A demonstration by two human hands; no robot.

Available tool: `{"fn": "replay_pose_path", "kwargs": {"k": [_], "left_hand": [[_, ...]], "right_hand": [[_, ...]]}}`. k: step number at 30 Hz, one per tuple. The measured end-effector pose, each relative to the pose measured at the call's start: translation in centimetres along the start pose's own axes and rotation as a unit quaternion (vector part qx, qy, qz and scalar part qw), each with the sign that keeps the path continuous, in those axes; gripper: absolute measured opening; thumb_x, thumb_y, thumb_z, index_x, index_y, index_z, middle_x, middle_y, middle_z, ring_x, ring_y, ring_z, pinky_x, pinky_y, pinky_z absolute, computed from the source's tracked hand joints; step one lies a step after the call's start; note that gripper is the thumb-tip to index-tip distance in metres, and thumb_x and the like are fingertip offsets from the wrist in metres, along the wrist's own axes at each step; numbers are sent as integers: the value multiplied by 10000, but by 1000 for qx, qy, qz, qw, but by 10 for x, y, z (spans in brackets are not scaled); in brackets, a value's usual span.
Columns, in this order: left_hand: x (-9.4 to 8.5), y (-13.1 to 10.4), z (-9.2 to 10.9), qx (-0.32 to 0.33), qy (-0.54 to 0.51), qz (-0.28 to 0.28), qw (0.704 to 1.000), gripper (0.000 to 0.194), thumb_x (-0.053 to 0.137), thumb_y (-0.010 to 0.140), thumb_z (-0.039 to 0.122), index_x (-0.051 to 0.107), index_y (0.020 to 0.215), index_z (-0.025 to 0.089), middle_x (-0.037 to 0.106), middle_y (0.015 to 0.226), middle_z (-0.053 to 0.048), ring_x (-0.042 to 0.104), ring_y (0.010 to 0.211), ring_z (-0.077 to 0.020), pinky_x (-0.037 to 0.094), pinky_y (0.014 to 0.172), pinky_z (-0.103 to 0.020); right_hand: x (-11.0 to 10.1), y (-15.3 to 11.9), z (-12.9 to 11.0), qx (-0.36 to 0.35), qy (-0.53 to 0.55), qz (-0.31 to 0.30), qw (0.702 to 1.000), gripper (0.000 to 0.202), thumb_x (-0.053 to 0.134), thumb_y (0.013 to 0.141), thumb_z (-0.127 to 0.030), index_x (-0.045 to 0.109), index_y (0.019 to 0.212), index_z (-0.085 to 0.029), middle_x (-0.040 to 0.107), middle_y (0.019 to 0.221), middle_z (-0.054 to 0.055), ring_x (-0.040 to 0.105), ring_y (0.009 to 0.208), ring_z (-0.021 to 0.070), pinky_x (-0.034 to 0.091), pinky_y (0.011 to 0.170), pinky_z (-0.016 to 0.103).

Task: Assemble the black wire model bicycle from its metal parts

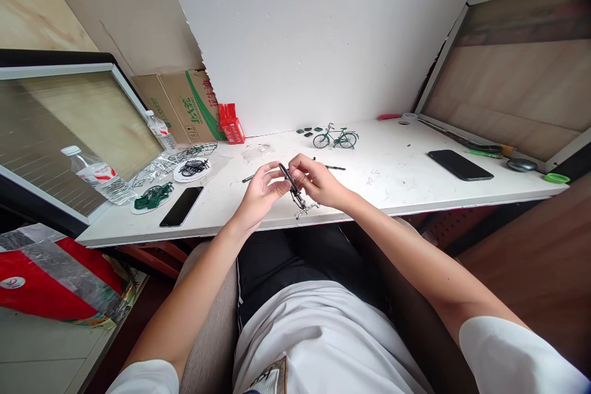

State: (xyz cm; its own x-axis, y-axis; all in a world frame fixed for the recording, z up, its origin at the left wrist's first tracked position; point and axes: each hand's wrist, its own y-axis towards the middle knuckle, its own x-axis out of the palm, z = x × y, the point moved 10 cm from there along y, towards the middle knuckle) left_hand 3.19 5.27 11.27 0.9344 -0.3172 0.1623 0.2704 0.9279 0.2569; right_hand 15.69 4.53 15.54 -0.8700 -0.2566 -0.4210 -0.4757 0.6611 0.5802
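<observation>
Between my two hands, just above the table's front edge, I hold a small black model bicycle (pixel 296 194). Fingers of my left hand (pixel 264 189) close on the wheel side from the left. The thumb and fingers of my right hand (pixel 314 180) pinch it from the right. Its thin handlebar-like end points down toward the table edge, and the fingers hide part of its frame. A finished-looking green model bicycle (pixel 336 138) stands upright farther back on the white table (pixel 388 166). Thin dark tools (pixel 335 167) lie just behind my hands.
At left are plates of black parts (pixel 194 168) and green parts (pixel 154 196), a phone (pixel 181 207), and water bottles (pixel 98 176). A red box (pixel 232 124) stands behind. Another phone (pixel 460 164) and a computer mouse (pixel 521 164) lie at right. A white board (pixel 332 43) rises at the back.
</observation>
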Motion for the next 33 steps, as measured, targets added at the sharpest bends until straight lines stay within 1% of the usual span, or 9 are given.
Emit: {"fn": "replay_pose_path", "kwargs": {"k": [4, 10, 12, 15, 18, 23, 26, 30, 33], "left_hand": [[3, 2, 1, 14, 23, -25, 999, 500, 881, 814, 370, 696, 1231, 166, 704, 1277, -131, 652, 1228, -260, 492, 1116, -417], [4, -1, 8, 29, 31, -3, 999, 499, 893, 795, 348, 712, 1227, 173, 709, 1289, -125, 673, 1194, -260, 515, 1091, -429], [4, -3, 10, 34, 39, 11, 999, 524, 895, 791, 349, 700, 1246, 177, 707, 1290, -126, 685, 1170, -260, 528, 1074, -429], [3, -4, 8, 26, 37, 30, 999, 627, 906, 776, 354, 643, 1319, 183, 711, 1274, -133, 699, 1147, -259, 543, 1051, -433], [0, -4, 7, 29, 34, 46, 998, 713, 918, 760, 368, 581, 1363, 192, 715, 1258, -140, 718, 1101, -250, 553, 1031, -438], [-2, -4, 16, 82, 77, 58, 992, 658, 908, 770, 403, 574, 1299, 199, 705, 1270, -149, 730, 1065, -243, 559, 1030, -444], [1, -8, 25, 127, 108, 59, 984, 633, 906, 777, 398, 549, 1267, 218, 711, 1242, -133, 730, 1069, -238, 555, 1040, -440], [5, -11, 30, 153, 116, 52, 980, 664, 897, 793, 383, 485, 1296, 249, 719, 1225, -117, 735, 1065, -235, 553, 1038, -444], [5, -10, 30, 158, 102, 47, 981, 690, 884, 812, 381, 438, 1325, 262, 724, 1240, -124, 741, 1061, -233, 554, 1036, -458]], "right_hand": [[-4, 0, -5, -26, -63, 30, 997, 346, 413, 1089, -558, 497, 977, -241, 585, 836, 20, 518, 718, 166, 428, 662, 289], [-7, 0, -10, -50, -111, 63, 990, 338, 387, 1107, -514, 520, 964, -238, 583, 826, 11, 480, 688, 161, 408, 675, 298], [-7, 0, -13, -66, -132, 64, 987, 345, 384, 1111, -498, 528, 938, -236, 584, 834, 23, 491, 721, 175, 411, 699, 310], [-8, -1, -21, -101, -181, 68, 976, 349, 380, 1114, -471, 531, 907, -234, 563, 860, 48, 498, 805, 206, 412, 750, 336], [-11, 0, -22, -110, -200, 77, 971, 353, 362, 1118, -458, 522, 895, -236, 531, 850, 53, 477, 826, 222, 410, 768, 351], [-12, 2, -17, -93, -172, 90, 977, 435, 362, 1114, -492, 448, 774, -236, 477, 758, 31, 443, 769, 210, 391, 751, 352], [-12, 2, -11, -54, -133, 98, 985, 512, 368, 1104, -545, 415, 703, -229, 456, 687, 14, 442, 711, 190, 385, 724, 341], [-8, 2, 3, 28, -56, 77, 995, 605, 351, 1084, -624, 450, 655, -209, 489, 650, 9, 456, 629, 152, 387, 645, 311], [-16, 1, 7, 37, -16, 99, 994, 614, 364, 1070, -649, 510, 680, -197, 534, 687, 18, 493, 644, 145, 421, 625, 291]]}}
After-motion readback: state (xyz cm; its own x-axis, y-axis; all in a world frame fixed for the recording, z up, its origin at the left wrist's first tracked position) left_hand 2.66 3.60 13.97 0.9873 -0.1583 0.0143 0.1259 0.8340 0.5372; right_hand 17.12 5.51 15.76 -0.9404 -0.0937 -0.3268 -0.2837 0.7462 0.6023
